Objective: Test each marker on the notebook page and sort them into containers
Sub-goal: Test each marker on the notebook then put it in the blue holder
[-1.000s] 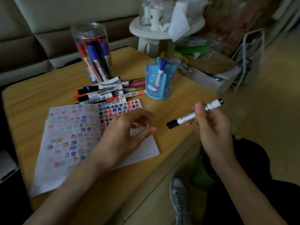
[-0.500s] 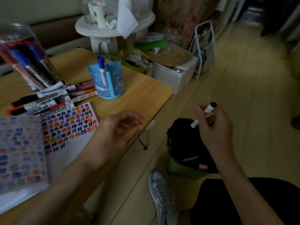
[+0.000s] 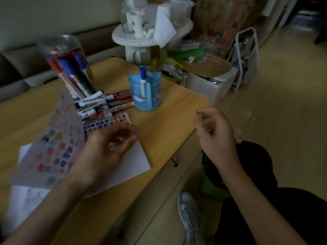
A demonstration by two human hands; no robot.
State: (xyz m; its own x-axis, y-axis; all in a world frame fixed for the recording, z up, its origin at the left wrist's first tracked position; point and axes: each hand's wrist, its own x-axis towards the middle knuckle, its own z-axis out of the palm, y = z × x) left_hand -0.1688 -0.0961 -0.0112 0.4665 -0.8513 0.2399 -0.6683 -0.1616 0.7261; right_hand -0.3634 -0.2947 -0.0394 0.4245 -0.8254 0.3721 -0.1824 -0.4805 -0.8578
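A left hand (image 3: 106, 152) lies over the white notebook page (image 3: 136, 163) with fingers loosely curled and nothing visibly in them. The right hand (image 3: 214, 137), also loosely curled and empty, hangs past the edge of the wooden table (image 3: 169, 119), above a black bag (image 3: 258, 163). A pile of markers (image 3: 104, 105) lies between a clear jar (image 3: 69, 68) of markers and a blue cup (image 3: 150, 96) holding one blue-capped marker (image 3: 143, 76).

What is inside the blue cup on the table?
One marker with a blue cap stands in the blue cup. The cup's wall covers its bottom, so anything lying lower cannot be seen.
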